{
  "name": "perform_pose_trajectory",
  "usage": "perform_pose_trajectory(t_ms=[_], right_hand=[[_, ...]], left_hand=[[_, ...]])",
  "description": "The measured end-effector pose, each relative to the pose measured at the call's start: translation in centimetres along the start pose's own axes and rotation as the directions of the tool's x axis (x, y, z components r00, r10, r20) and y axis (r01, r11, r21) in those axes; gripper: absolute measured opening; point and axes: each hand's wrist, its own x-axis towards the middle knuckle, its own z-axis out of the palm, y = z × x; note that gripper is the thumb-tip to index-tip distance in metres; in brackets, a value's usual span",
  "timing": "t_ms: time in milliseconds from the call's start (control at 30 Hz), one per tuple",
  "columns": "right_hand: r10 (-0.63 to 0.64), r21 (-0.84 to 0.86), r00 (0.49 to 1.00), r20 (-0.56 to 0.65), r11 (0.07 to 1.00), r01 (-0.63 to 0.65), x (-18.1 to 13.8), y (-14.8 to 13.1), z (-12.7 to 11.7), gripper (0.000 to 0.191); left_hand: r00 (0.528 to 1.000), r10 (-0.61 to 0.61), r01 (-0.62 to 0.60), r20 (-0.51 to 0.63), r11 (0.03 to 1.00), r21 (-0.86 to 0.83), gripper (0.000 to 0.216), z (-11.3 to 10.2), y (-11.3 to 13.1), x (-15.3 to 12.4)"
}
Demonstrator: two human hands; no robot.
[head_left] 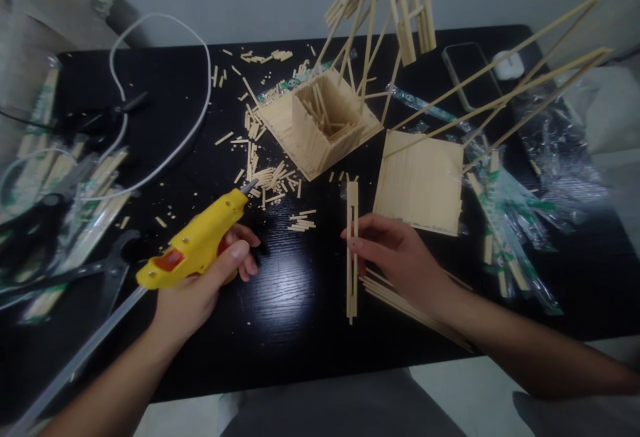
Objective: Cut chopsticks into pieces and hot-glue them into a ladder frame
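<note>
My left hand (205, 277) is wrapped round the handle of a yellow hot glue gun (200, 237), its metal nozzle aimed up and to the right. A long translucent glue stick (83, 357) trails from its back end. Between thumb and fingers, my right hand (390, 247) pinches a narrow bundle of wooden sticks (352, 283) that stands lengthwise over the black table, with a thin gap between some sticks. Under my right wrist lie more long loose sticks (400, 303). Just beyond that hand is a flat panel of sticks (423, 180).
A square stick box (327, 117) on a flat base holds short pieces, beside a tall stick frame (385, 3). Cut bits (273, 180) litter the black table (280, 330). Pliers (113, 267), a white cable (207, 77), wrapped chopsticks (95, 223), a phone (470, 73) and plastic wrappers (525, 223) surround them.
</note>
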Motion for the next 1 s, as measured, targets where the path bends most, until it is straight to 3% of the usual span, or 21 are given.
perform_pose_trajectory(t_ms=[233, 400, 567, 733, 1000], right_hand=[[0.004, 0.059, 1.0, 0.029, 0.998, -0.006, 0.2, 0.2, 0.2, 0.012], [-0.008, 0.078, 0.999, 0.048, 0.997, 0.004, 0.0, 0.2, 0.2, 0.012], [-0.015, 0.124, 1.0, 0.0, 0.992, 0.015, 0.0, 0.4, 0.4, 0.014], [-0.015, 0.156, 1.0, 0.002, 0.988, 0.014, 0.0, 0.3, 0.6, 0.012], [0.039, 0.161, 0.999, -0.01, 0.986, -0.037, 0.0, 0.2, 0.9, 0.017]], left_hand=[[0.997, -0.066, 0.066, -0.026, 0.998, 0.001, 0.022, 0.8, 0.6, 0.0], [0.995, -0.099, 0.098, 0.024, 0.994, 0.039, 0.026, 1.4, 0.7, -0.1], [0.992, -0.121, 0.115, 0.032, 0.982, 0.151, 0.027, 1.7, 0.3, -0.6], [0.988, -0.146, 0.14, 0.043, 0.982, 0.125, 0.03, 2.2, 0.2, -0.8], [0.994, -0.101, 0.094, 0.026, 0.973, 0.21, 0.026, 2.6, 0.3, -0.8]])
